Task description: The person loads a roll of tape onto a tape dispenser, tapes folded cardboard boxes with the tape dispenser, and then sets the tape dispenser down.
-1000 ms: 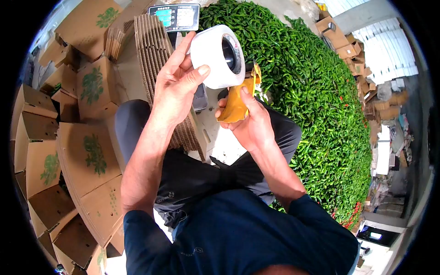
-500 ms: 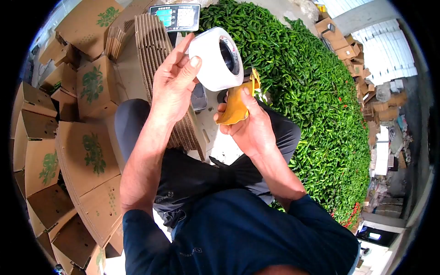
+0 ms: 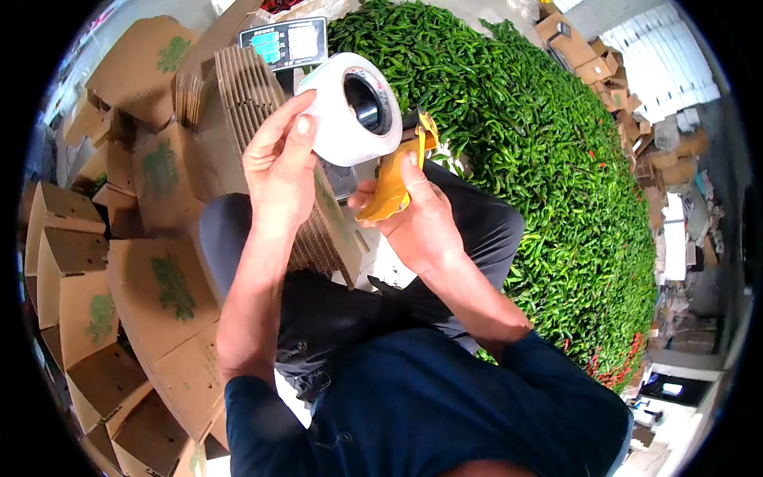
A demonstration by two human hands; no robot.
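Observation:
A wide roll of white packing tape (image 3: pixel 334 119) is pinched at its left side by my left hand (image 3: pixel 280 163), thumb in front. Its dark core faces right. Just below and to the right, my right hand (image 3: pixel 417 215) is wrapped round a yellow tape dispenser (image 3: pixel 389 187), whose far end has a dark part and a yellow edge. Roll and dispenser are close together; I cannot tell whether they touch. Both hands are above my lap, in front of a stack of flattened cardboard (image 3: pixel 246 83).
A large heap of green chili peppers (image 3: pixel 540 199) spreads along the right, with a few red ones. Open cardboard boxes (image 3: pixel 159 278) with green prints crowd the left. A scale display (image 3: pixel 286 44) stands at the back. More cartons (image 3: pixel 572 52) lie at far right.
Both hands have shifted slightly left in view along with the tape roll and the dispenser. The roll's core now faces more toward me. The camera view has turned a little.

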